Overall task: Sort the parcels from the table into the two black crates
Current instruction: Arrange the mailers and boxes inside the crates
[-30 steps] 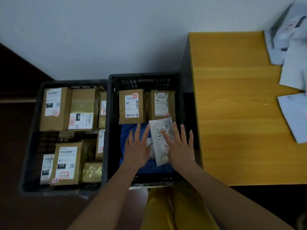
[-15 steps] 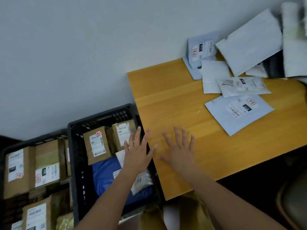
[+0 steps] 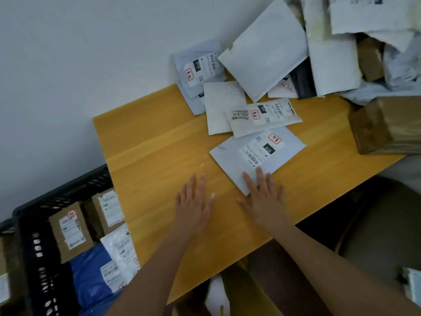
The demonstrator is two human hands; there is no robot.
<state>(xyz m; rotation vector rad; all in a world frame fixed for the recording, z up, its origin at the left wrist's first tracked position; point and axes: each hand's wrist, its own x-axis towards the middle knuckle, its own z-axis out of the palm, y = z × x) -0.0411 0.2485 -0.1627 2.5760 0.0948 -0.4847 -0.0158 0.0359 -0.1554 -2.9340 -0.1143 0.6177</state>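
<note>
A pale blue flat mailer [image 3: 257, 153] labelled 010 lies nearest me on the wooden table [image 3: 155, 151]. My right hand [image 3: 264, 197] lies flat with straight fingers, its fingertips on the mailer's near corner. My left hand [image 3: 193, 204] hovers flat over bare table, holding nothing. Further back lie a white mailer labelled 080 [image 3: 264, 117] and several more mailers [image 3: 266, 51] in a heap. At lower left a black crate [image 3: 34, 224] holds brown boxes [image 3: 70, 231], a blue bag [image 3: 88, 277] and a white mailer [image 3: 120, 247].
A brown cardboard box [image 3: 385, 126] stands at the table's right edge, another [image 3: 371, 58] sits in the heap behind it. A second crate shows only as a sliver at the far left [image 3: 4, 270]. A dark round seat [image 3: 378, 224] is below the table's right side.
The view has swung right from the crates to the table. Both hands left the white mailer in the crate and moved over the table; my right hand now touches the blue mailer.
</note>
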